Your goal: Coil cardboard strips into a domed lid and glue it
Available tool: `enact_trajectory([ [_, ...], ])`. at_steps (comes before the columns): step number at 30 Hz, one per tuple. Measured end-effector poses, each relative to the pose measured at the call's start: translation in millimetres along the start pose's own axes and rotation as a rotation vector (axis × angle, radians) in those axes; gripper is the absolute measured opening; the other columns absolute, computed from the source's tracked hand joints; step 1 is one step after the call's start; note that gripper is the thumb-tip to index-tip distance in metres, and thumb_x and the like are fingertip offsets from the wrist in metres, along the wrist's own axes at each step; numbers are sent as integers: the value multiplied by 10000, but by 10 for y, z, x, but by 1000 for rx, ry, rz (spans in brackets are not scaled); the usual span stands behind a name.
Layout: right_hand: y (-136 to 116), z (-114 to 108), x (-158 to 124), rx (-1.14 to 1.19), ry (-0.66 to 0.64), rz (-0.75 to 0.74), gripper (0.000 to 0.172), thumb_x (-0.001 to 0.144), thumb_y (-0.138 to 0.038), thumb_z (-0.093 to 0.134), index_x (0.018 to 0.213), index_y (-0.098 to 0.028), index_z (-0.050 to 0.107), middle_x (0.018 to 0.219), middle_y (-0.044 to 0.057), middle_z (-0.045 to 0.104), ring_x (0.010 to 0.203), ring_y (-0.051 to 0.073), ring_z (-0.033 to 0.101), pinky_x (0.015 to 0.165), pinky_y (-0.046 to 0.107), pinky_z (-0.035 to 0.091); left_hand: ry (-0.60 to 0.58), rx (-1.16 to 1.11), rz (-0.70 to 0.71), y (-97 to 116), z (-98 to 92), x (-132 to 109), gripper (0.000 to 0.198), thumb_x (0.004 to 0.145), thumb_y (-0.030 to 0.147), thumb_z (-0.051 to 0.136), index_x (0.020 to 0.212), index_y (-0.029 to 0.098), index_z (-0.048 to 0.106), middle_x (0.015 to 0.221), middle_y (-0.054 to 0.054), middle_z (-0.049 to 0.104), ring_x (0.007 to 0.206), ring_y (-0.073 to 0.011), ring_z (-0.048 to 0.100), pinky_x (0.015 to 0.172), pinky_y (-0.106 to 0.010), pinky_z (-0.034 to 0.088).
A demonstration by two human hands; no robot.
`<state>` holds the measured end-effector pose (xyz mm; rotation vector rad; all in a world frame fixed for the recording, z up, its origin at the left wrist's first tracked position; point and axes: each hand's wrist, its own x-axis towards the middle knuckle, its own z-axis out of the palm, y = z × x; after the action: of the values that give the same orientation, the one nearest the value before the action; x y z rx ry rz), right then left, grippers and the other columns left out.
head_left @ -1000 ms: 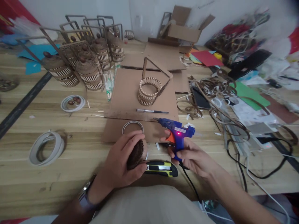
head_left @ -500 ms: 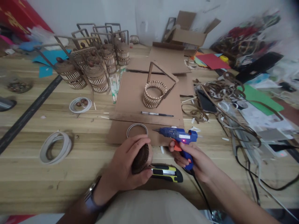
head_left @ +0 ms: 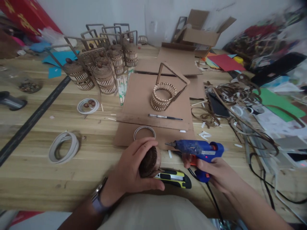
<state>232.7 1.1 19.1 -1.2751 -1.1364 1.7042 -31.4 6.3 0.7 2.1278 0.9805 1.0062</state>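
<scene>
My left hand [head_left: 134, 172] is wrapped round a small round coil of corrugated cardboard [head_left: 150, 161] held on edge near the table's front. My right hand [head_left: 213, 174] grips a blue glue gun [head_left: 198, 150] with an orange trigger and a red light; its nozzle points left toward the coil, a short gap away. A yellow and black utility knife [head_left: 174, 177] lies just below the coil, by my left thumb. A thin ring [head_left: 144, 131] lies on brown cardboard just beyond my left fingers.
A stick basket with a cardboard handle [head_left: 164, 95] and a pen [head_left: 165, 117] sit on the cardboard sheet [head_left: 139, 102]. Several finished baskets [head_left: 100, 70] stand at back left. White tape rolls [head_left: 63, 147] lie left. Cardboard strips and cables [head_left: 240, 108] crowd the right.
The glue gun has tipped to level and swung nearer the coil, its nozzle pointing left. My left hand keeps hold of the coil. The view has shifted a little.
</scene>
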Motion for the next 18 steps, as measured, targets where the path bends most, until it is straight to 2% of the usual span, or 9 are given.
enact_trajectory([
  [3,-28,-6,-53,-70,-19,7,369,653,-562,811,719,-205,745,707,51,667,669,197,593,634,307,491,9,15,8,17,-6,9,837,761,764,572,1379,215,443,1286,-167,577,1187,-322,577,1014,-454,469],
  [7,-60,46,-148,-157,-2,37,446,635,-624,792,697,-187,735,647,43,625,574,161,527,510,273,422,12,50,9,24,-7,2,707,859,622,585,1411,220,403,1363,-168,526,1245,-315,533,1049,-451,432],
  [12,-148,172,-232,-136,46,43,407,599,-579,837,735,-220,703,670,25,651,627,177,576,590,288,487,-6,88,48,16,3,-22,662,931,496,528,1486,220,295,1503,-182,387,1343,-328,425,1101,-487,358],
  [18,-142,141,-227,-198,59,10,388,602,-500,851,822,-232,676,687,11,662,619,174,588,569,276,492,-32,136,82,31,-3,-9,642,933,526,492,1462,207,315,1471,-201,413,1281,-345,475,1049,-505,403],
])
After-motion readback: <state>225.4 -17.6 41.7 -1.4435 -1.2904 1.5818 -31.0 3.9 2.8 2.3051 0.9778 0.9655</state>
